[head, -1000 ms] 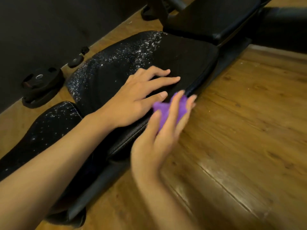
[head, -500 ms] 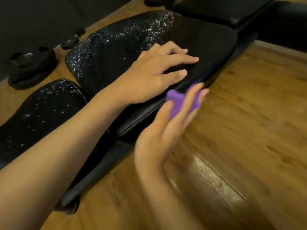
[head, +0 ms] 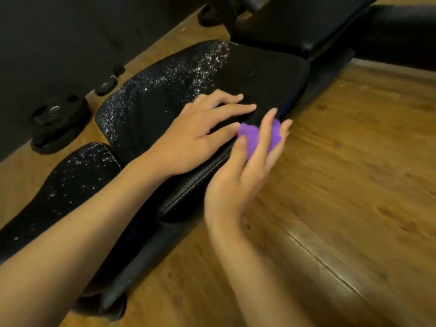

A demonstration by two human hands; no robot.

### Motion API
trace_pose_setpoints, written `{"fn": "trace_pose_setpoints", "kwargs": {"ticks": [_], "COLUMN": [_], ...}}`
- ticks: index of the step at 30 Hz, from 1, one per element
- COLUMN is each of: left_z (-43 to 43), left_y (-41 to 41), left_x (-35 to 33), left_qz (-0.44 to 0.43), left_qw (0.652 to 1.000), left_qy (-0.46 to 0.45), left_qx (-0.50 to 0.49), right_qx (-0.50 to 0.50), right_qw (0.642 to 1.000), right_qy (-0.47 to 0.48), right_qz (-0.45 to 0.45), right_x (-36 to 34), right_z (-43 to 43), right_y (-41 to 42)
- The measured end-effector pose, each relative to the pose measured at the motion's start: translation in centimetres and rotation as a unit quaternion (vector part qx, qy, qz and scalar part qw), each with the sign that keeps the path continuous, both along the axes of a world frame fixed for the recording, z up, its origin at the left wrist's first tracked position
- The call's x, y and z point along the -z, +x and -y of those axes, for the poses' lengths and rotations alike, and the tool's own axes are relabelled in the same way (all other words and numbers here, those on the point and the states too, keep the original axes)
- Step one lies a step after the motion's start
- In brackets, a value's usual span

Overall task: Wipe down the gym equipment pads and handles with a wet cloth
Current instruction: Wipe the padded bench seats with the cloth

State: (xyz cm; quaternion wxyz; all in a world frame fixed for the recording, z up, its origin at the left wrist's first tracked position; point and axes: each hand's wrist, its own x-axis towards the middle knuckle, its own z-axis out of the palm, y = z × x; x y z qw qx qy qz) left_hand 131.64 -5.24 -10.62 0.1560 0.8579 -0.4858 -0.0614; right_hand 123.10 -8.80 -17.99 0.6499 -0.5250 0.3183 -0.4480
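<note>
Under my flat left hand [head: 193, 138] lies the pad [head: 259, 74], running long away from me; my right hand [head: 238, 180], fingers straight, presses the cloth [head: 248, 133] on its right edge.

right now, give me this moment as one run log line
left hand rests on bench pad | right hand presses purple cloth against pad's side edge | white speckles on pad's far part
</note>
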Motion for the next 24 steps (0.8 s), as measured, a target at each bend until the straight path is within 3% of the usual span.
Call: {"fn": "trace_pose_setpoints", "kwargs": {"ticks": [3,5,10,12,16,19,24], "left_z": [0.0,0.2,0.3,0.7,1.0,1.1,1.0], "left_y": [-0.2,-0.3,-0.3,-0.4,-0.5,-0.7,-0.8], "left_x": [0.3,0.2,-0.2,-0.1,-0.1,-0.2,-0.3], "left_qz": [-0.002,-0.005,-0.007,-0.011,-0.011,-0.004,-0.005], "left_qw": [1.000,0.999,0.999,0.999,0.999,0.999,0.998], "left_qy": [-0.009,-0.013,-0.013,-0.013,-0.014,-0.017,-0.014], "left_qx": [-0.020,-0.029,-0.037,-0.037,-0.047,-0.051,-0.061], "right_qx": [-0.037,-0.056,-0.013,-0.018,-0.078,-0.123,-0.018], "right_qw": [0.989,0.982,0.993,0.990,0.989,0.979,0.996], "right_qy": [0.142,0.180,0.115,0.131,0.119,0.157,0.087], "right_qz": [0.002,0.020,0.022,0.046,-0.040,-0.043,-0.027], "right_x": [-0.6,-0.4,-0.2,0.0,1.2,0.3,-1.0], "right_z": [11.1,14.8,5.8,4.4,15.3,20.2,8.2], "right_y": [4.1,5.7,0.9,-0.1,5.7,8.5,1.6]}}
